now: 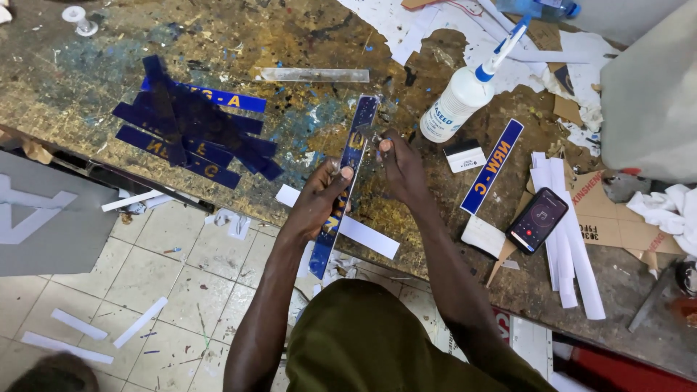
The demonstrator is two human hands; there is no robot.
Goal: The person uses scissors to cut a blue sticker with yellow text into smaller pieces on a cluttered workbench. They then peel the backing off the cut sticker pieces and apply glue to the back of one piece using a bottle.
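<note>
So the left hand (pixel 319 199) has its grip wrapped around the middle of a long blue strip (pixel 341 190) with gold lettering, thumb pressed on top, holding it slanted over the edge of the tabletop (pixel 218 29). Right beside it the right hand (pixel 401 165) pinches in narrow at the strip's edge; can't tell if there's something tiny between the fingertips. Under the left grip lies a white paper strip (pixel 367 236). Right of the right grip there's a phone (pixel 537 220) and another blue strip (pixel 492 166), beyond it a white glue bottle (pixel 459 101). Far left of both grips sits a pile of blue strips (pixel 192 123).
</note>
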